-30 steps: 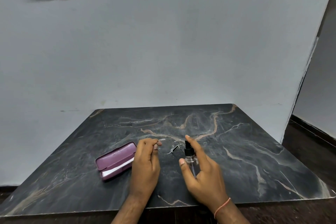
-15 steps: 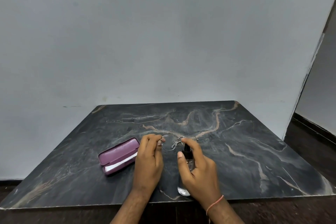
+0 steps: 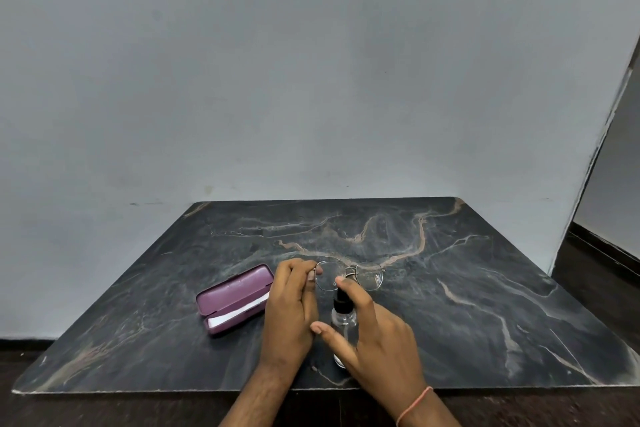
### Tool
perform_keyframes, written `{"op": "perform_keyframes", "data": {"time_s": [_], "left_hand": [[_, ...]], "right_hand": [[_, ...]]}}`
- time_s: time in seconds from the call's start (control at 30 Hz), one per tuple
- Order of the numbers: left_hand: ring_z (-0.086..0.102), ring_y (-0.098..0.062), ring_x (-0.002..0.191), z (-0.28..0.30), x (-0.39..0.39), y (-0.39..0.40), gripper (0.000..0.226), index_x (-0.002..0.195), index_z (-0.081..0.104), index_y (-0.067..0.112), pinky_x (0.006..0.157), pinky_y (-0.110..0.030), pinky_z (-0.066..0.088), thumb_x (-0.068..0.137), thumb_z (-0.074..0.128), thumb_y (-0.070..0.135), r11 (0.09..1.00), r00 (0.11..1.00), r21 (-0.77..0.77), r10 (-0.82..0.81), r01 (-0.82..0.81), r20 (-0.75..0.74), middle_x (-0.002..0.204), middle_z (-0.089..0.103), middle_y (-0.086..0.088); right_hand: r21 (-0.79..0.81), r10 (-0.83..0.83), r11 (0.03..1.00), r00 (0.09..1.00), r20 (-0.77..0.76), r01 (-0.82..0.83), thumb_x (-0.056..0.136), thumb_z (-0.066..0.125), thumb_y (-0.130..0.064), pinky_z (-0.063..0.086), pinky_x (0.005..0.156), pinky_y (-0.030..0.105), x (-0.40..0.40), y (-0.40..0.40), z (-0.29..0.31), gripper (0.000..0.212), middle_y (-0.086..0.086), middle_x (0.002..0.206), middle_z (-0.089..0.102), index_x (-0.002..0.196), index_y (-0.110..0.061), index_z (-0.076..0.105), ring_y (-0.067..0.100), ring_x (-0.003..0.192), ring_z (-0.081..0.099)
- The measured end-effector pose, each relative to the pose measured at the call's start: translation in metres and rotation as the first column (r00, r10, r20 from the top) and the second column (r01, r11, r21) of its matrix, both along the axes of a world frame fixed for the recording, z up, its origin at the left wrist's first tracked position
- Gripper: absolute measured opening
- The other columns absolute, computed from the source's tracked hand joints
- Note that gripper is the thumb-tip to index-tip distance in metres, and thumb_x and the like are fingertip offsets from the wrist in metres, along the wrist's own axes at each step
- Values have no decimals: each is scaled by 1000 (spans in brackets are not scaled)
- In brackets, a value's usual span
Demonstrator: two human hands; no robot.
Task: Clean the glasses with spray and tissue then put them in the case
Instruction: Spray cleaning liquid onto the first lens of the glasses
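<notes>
Thin wire-framed glasses (image 3: 360,276) hang just above the dark marble slab (image 3: 485,305), lenses facing me. My left hand (image 3: 291,312) pinches their left end. My right hand (image 3: 374,333) grips a small clear spray bottle (image 3: 343,317) with a black nozzle, index finger on top of the nozzle, right below the left lens. A purple glasses case (image 3: 233,296) lies open to the left of my left hand, with a white tissue (image 3: 235,315) inside it.
The slab rests on a dark floor against a pale grey wall (image 3: 311,97). A wall corner and a dark doorway strip stand at the far right (image 3: 609,184).
The glasses have swung wider, so both lenses now show. The bottle sits more upright in my right hand, with the index finger stretched over the nozzle.
</notes>
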State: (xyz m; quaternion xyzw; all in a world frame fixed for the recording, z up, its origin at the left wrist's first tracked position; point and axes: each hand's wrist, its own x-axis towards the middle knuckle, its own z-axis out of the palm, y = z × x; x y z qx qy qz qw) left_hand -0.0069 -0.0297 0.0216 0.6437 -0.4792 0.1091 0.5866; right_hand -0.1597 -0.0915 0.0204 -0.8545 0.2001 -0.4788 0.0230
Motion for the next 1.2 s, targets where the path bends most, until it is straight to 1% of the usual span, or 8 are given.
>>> {"op": "perform_keyframes", "data": {"time_s": [0.2, 0.43, 0.57, 0.67, 0.8, 0.93, 1.07, 1.2], "left_hand": [[66, -13, 108, -1, 0, 0, 21, 114, 65, 32, 87, -20, 53, 116, 48, 22, 1000, 1000, -12, -4, 4, 14, 115, 57, 19], [64, -10, 106, 2, -1, 1, 20, 113, 64, 35, 86, -12, 49, 115, 49, 23, 1000, 1000, -17, -5, 5, 10, 114, 57, 17], [65, -11, 105, 2, -2, 1, 20, 114, 64, 36, 85, -14, 50, 116, 45, 29, 999, 1000, -26, -19, 19, -2, 115, 57, 17], [65, -14, 103, -1, 0, 0, 20, 116, 66, 33, 84, -21, 54, 116, 49, 22, 1000, 1000, -28, -1, 1, -15, 114, 58, 14], [65, -14, 103, 0, -1, -1, 19, 116, 65, 34, 84, -24, 55, 114, 50, 23, 1000, 1000, -24, -1, 0, -19, 114, 58, 12], [65, -15, 105, 1, 0, 0, 19, 115, 65, 34, 86, -27, 56, 114, 48, 26, 1000, 1000, -18, 8, -8, -5, 114, 58, 14], [65, -15, 105, 0, 0, 0, 20, 116, 67, 29, 86, -29, 56, 115, 47, 25, 1000, 1000, -16, 18, -18, 18, 113, 57, 14], [64, -13, 103, 1, 0, -1, 19, 116, 68, 27, 85, -28, 55, 113, 51, 21, 1000, 999, -4, 21, -21, 29, 113, 57, 15]], "right_hand": [[105, 34, 994, 999, -9, -33, 93, 59, -78, 57, 58, 24, 3, -2, 3, 78, -12, 125, 79, 157, -36, 42, 10, 75, 77], [204, 85, 975, 996, 36, -91, 93, 60, -76, 57, 71, 21, 7, -1, 2, 72, -11, 131, 78, 153, -38, 46, 9, 96, 78], [202, 93, 976, 993, -67, -78, 98, 54, -78, 62, 66, 25, 5, -1, 1, 79, -16, 138, 73, 165, -47, 29, 7, 82, 76], [247, 186, 957, 975, -125, -151, 101, 50, -74, 62, 69, 27, 5, 1, -3, 77, -20, 144, 67, 166, -60, 12, 7, 75, 70], [271, 252, 937, 963, -95, -218, 105, 53, -61, 62, 76, 28, 4, 2, -4, 73, -21, 154, 59, 166, -60, 13, 6, 81, 70], [278, 217, 937, 976, 11, -211, 104, 59, -49, 43, 69, 1, 1, 1, -6, 68, -15, 119, 76, 165, -49, 29, -5, 77, 66], [347, 186, 917, 980, 68, -198, 102, 59, -48, 38, 63, 1, 0, -5, -8, 62, -34, 80, 56, 159, -49, 36, -11, 68, 60], [396, 224, 887, 971, 82, -238, 103, 59, -49, 38, 57, 7, 0, -7, -8, 64, -25, 73, 60, 161, -53, 34, 6, 60, 61]]}}
